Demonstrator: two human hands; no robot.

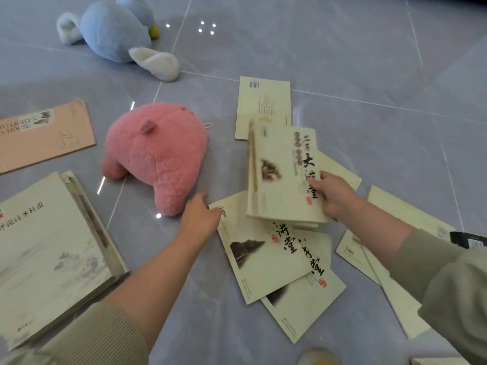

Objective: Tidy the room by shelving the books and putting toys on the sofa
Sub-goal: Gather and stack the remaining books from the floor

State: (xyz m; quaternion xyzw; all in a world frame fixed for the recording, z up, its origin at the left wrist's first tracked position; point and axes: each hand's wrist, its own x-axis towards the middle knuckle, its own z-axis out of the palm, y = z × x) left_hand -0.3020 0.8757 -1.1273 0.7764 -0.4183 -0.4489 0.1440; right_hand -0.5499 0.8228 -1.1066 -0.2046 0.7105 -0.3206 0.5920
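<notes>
Olive ribbed sleeves point(92, 335) come in from the near edge, pushed up on both forearms. The fingers of the right hand point(334, 196) are closed on a stack of thin cream books point(279, 180). The thumb lies on the front cover and the other fingers are hidden behind. This stack is lifted and tilted above the grey tiled floor point(342, 48). The left hand point(200, 219) reaches the far left corner of a cream book point(258, 259) lying flat. Its bent fingertips touch the corner, but I cannot tell if they pinch it or only rest there.

A second similar book point(303, 306) lies partly under that one. Both covers and the held one carry big black calligraphy, 讲堂, with 大 above it on the held one, and a small red seal. Farther away, one book point(263, 106) lies back cover up and shows a barcode. To the right, more cream books point(395, 259) overlap, partly hidden by the right arm. A dark object point(466, 239) beside them is cut off by the edge.

A pink plush pig point(155, 154) lies just beside the left hand, with a paper clip point(208, 125) behind it. A blue plush toy point(116, 30) lies far left. A pink book point(44, 138) at the left reads "TO LIGHTS" and "A HOUSE", cut off by the frame. Near left, a large pale book point(52, 246) shows a faded landscape and Chinese characters too tilted to read. A rounded white and yellow thing point(319, 358) at the near edge is cut off and unclear.
</notes>
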